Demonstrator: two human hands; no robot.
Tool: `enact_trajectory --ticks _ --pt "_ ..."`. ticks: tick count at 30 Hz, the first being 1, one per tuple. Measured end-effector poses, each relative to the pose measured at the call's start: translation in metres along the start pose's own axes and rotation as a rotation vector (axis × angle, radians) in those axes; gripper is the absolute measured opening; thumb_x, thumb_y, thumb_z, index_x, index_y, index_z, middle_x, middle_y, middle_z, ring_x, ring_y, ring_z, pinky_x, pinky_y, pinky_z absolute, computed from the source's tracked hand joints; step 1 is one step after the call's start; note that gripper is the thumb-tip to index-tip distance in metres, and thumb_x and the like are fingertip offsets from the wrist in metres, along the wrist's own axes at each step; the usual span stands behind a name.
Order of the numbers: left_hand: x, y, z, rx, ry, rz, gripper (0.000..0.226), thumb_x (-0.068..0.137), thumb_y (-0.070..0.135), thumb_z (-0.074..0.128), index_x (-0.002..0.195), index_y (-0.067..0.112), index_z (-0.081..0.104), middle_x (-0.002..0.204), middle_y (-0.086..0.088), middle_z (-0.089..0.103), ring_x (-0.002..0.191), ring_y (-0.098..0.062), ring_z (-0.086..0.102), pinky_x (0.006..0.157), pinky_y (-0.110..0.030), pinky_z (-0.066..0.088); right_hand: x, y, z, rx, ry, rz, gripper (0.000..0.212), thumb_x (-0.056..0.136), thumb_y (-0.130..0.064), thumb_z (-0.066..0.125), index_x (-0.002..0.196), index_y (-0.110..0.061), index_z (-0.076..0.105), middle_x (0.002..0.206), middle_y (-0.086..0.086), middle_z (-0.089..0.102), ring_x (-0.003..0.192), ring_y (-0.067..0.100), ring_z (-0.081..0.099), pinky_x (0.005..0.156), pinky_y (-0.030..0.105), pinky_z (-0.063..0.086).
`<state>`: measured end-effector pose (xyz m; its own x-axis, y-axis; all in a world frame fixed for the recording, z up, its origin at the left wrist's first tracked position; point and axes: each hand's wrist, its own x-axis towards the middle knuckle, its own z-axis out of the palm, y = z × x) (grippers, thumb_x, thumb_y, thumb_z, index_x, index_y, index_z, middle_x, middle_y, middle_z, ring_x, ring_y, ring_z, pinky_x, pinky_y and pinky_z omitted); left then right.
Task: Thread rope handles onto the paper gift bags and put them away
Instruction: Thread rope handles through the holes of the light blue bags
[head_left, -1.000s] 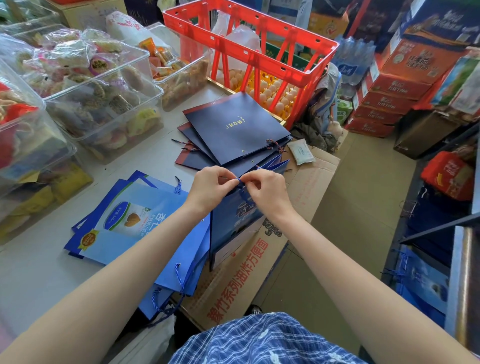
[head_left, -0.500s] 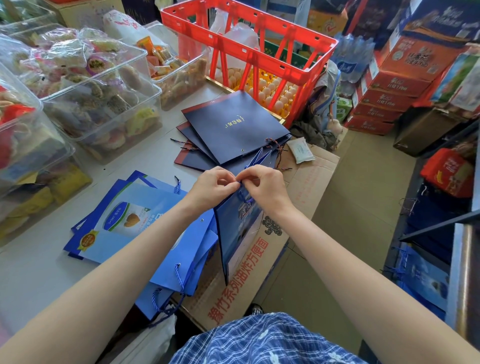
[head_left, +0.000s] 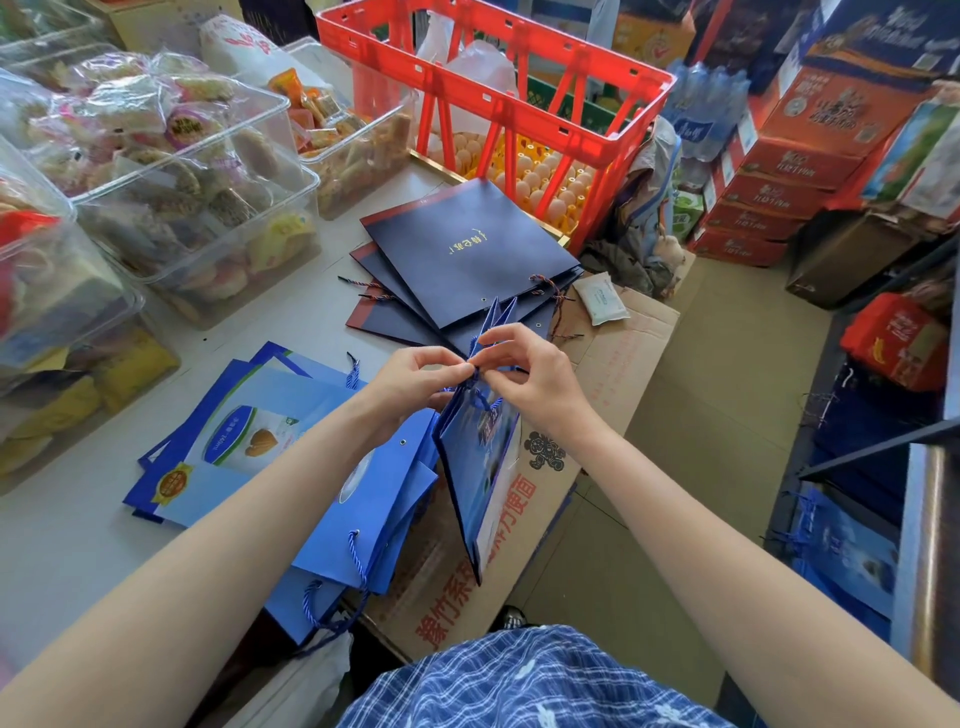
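Bag (head_left: 480, 467) swung lower; both hands pinch rim.

Clear snack bins (head_left: 197, 218) and red crate (head_left: 493, 98) wall off the table (head_left: 67, 525); floor (head_left: 691, 447) rightward lies open.

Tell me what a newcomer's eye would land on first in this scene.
First, the two hands at centre: the left hand and right hand pinch a blue rope at the top edge of a blue gift bag held in the air. Behind them a bright red crate stands over trays of eggs. Navy gift bags lie fanned on the table beyond the hands, with light blue ones to the left.
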<state>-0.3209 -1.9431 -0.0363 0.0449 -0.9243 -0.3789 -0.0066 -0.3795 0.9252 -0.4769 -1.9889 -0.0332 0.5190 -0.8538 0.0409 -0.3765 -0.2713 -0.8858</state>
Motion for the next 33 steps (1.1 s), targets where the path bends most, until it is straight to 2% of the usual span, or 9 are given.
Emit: enact_trajectory --ticks 3,7,10,15,18,20,24,29,33 --pt "0.001 0.001 0.001 -0.004 -0.003 0.000 0.013 0.091 0.015 0.058 0.079 0.012 0.062 0.083 -0.002 0.059 0.078 -0.007 0.057 0.065 -0.012 0.048 -0.001 -0.001 -0.003 0.040 -0.042 -0.001 0.038 0.082 0.000 0.067 0.115 -0.012 0.053 0.097 0.001 0.069 0.091 0.010 0.066 0.086 0.018 0.052" --pt "0.005 0.000 0.001 0.001 0.010 -0.015 0.008 0.087 0.017 0.063 0.081 0.013 0.065 0.087 -0.005 0.062 0.086 -0.013 0.055 0.082 -0.025 0.043 0.000 0.000 0.002 -0.004 0.003 -0.056 0.049 0.077 -0.003 0.074 0.120 -0.008 0.052 0.100 0.007 0.061 0.088 0.015 0.065 0.082 0.019 0.054" --pt "0.006 0.001 0.002 0.026 0.033 -0.019 0.006 0.085 0.019 0.066 0.081 0.014 0.068 0.085 -0.006 0.062 0.086 -0.014 0.053 0.082 -0.029 0.041 0.002 -0.001 0.007 -0.073 0.075 -0.099 0.044 0.076 -0.005 0.075 0.116 -0.005 0.056 0.100 0.010 0.059 0.081 0.012 0.062 0.076 0.013 0.053" --pt "0.004 -0.001 -0.004 0.101 0.062 0.006 0.006 0.085 0.021 0.066 0.084 0.017 0.070 0.080 -0.001 0.063 0.073 -0.009 0.052 0.068 -0.021 0.042 0.003 0.000 0.006 -0.077 0.028 -0.114 0.037 0.078 -0.002 0.072 0.112 -0.005 0.057 0.100 0.008 0.062 0.086 0.014 0.064 0.080 0.018 0.054" --pt "0.002 -0.002 -0.006 0.183 0.066 0.079 0.005 0.086 0.017 0.065 0.090 0.017 0.069 0.086 -0.003 0.067 0.076 -0.010 0.058 0.070 -0.022 0.045 0.002 0.003 0.006 -0.058 0.026 -0.116 0.034 0.078 0.000 0.071 0.110 -0.004 0.057 0.101 0.011 0.062 0.086 0.014 0.065 0.080 0.019 0.055" --pt "0.000 -0.002 -0.007 0.222 0.083 0.147 0.007 0.087 0.014 0.064 0.086 0.020 0.068 0.086 -0.009 0.068 0.074 -0.012 0.059 0.068 -0.022 0.046 0.001 0.005 0.008 -0.028 0.052 -0.115 0.032 0.078 0.001 0.070 0.107 -0.003 0.057 0.102 0.013 0.062 0.084 0.013 0.066 0.079 0.019 0.055" --pt "0.004 -0.005 -0.004 0.416 0.193 0.220 0.006 0.085 0.014 0.066 0.080 0.016 0.068 0.077 -0.007 0.069 0.065 -0.011 0.061 0.057 -0.012 0.048 0.000 0.008 0.014 -0.009 0.135 -0.129 0.027 0.079 0.004 0.069 0.103 0.000 0.058 0.102 0.016 0.060 0.080 0.009 0.065 0.075 0.017 0.055" --pt "0.008 -0.009 -0.004 0.466 0.243 0.251 0.008 0.084 0.012 0.066 0.086 0.010 0.073 0.091 -0.003 0.067 0.082 -0.013 0.059 0.074 -0.027 0.048 -0.001 0.013 0.019 -0.027 0.139 -0.154 0.016 0.080 0.002 0.069 0.095 0.001 0.064 0.100 0.014 0.058 0.084 0.009 0.063 0.076 0.015 0.054" --pt "0.004 -0.008 -0.005 0.460 0.213 0.244 0.010 0.085 0.011 0.065 0.089 0.007 0.073 0.094 0.000 0.064 0.082 -0.010 0.059 0.074 -0.020 0.048 -0.006 0.016 0.019 -0.075 0.103 -0.180 0.009 0.080 0.000 0.069 0.090 0.001 0.069 0.099 0.006 0.055 0.087 0.005 0.059 0.077 0.010 0.051"
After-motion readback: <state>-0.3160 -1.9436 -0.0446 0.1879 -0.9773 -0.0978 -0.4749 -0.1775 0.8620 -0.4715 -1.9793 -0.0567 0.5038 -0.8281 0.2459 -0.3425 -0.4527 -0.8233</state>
